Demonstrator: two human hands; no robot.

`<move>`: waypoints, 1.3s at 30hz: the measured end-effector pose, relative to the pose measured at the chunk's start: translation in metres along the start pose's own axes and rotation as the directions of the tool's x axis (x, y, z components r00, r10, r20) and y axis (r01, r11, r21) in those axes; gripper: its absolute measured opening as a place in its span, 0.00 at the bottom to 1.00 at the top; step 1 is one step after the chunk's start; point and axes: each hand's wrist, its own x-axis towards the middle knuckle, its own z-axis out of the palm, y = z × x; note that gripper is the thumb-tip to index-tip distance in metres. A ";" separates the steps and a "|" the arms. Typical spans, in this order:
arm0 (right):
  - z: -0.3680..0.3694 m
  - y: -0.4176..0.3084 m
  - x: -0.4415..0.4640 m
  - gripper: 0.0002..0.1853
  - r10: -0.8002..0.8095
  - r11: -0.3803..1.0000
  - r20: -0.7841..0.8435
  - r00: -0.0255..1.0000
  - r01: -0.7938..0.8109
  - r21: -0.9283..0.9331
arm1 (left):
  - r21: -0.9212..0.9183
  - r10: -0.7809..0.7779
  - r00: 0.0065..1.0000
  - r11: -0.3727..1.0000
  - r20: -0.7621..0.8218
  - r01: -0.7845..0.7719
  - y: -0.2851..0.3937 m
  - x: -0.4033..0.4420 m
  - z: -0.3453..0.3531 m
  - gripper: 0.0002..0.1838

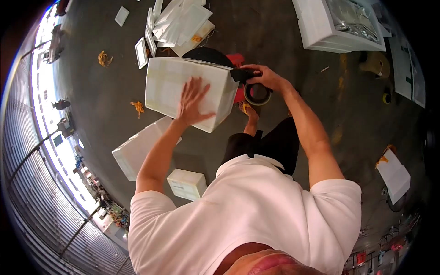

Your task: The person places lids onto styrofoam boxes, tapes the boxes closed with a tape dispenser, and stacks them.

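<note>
Okay so nearest thing is the white shirt [256,211], with both arms reaching out past it to a big white box [162,87]. The left hand [194,103] isn't gripping anything, it's just pressed flat on the box with the fingers spread. The right hand [266,79] has its fingers wrapped around a black tape gun [244,74] right up at the box's right corner, and there's a fat tape roll [248,95] just below those fingers. The box sits right in front of the person, with some red thing [236,59] partly hidden behind it and a black round thing [208,55] poking out along its far edge, can't tell what either is. Down on the floor [275,41], a small box [187,184] and a larger pale box [140,146] are over by the left arm, the larger one partly covered by it. Off to the right there's a white piece [395,178] with orange stuff on it. Further out you get a messy pile of lids [183,23] at the top, plus a large box [316,27] with shiny clear plastic [353,20] in it to the right.
</note>
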 end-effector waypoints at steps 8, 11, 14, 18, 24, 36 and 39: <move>0.008 -0.009 -0.011 0.30 -0.046 0.998 -0.020 0.999 0.047 0.038 | 0.002 -0.344 0.909 0.935 -0.237 0.355 0.026 0.046 0.013 0.55; 0.033 0.016 -0.061 0.31 -0.030 0.999 -0.005 1.000 0.031 0.037 | -0.032 -0.418 0.859 0.903 -0.294 0.429 0.025 0.063 0.014 0.54; 0.052 0.017 -0.058 0.31 -0.045 0.999 -0.070 0.997 0.045 0.001 | -0.086 -0.519 0.773 0.845 -0.365 0.527 0.015 0.078 0.015 0.53; 0.051 -0.005 0.010 0.30 -0.129 0.985 -0.294 0.947 0.157 0.074 | -0.203 -0.724 0.547 0.662 -0.421 0.721 -0.019 0.108 0.014 0.54; 0.033 -0.043 0.145 0.32 -0.125 0.992 -0.278 0.952 0.127 -0.013 | 0.087 -0.283 0.918 0.944 -0.279 0.318 -0.065 0.053 0.015 0.44; 0.103 0.019 -0.063 0.31 0.098 0.989 0.037 0.994 -0.094 -0.114 | -0.296 -0.834 0.399 0.519 -0.382 0.802 -0.084 0.095 0.013 0.42; 0.094 0.016 -0.061 0.32 0.184 0.977 0.042 0.982 -0.178 -0.117 | -0.314 -0.881 0.316 0.429 -0.352 0.847 -0.087 0.101 0.010 0.41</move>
